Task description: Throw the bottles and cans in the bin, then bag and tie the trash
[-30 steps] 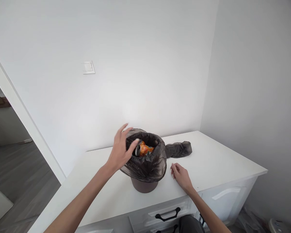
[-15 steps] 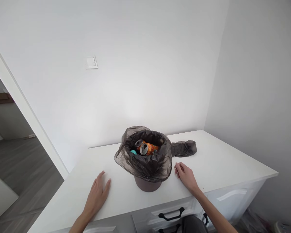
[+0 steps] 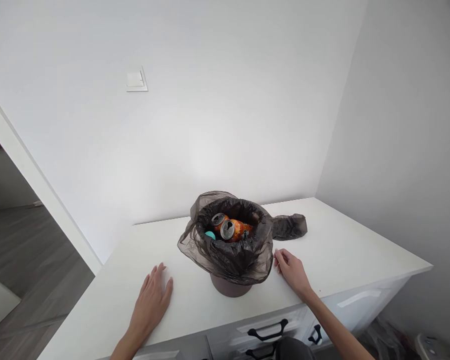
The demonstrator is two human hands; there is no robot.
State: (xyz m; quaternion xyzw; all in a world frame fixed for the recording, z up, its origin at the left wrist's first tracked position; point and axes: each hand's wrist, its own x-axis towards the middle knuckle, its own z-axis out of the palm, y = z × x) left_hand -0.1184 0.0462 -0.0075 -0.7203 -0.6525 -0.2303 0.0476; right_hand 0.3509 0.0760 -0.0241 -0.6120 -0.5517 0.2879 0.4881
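A brown bin [image 3: 231, 287] lined with a dark, see-through bag [image 3: 240, 262] stands on the white countertop [image 3: 195, 312]. Inside it lie two orange cans [image 3: 238, 230] with opened tops and something with a turquoise cap [image 3: 210, 234]. To the left of the bin, my left hand [image 3: 152, 300] rests flat on the counter, fingers apart, holding nothing. Just right of the bin, my right hand [image 3: 292, 270] lies on the counter with its fingers curled in; whether anything is between them is hidden. Behind that hand is another dark folded bag [image 3: 290, 227].
A white wall with a light switch [image 3: 136, 80] rises behind the counter, and a grey wall stands at the right. Below the front edge are drawers with black handles [image 3: 268, 331]. A doorway frame [image 3: 33, 175] is at the left.
The camera view has shifted slightly, so the switch sits higher and the bin a little farther right. Both hands remain in about the same places on the counter.
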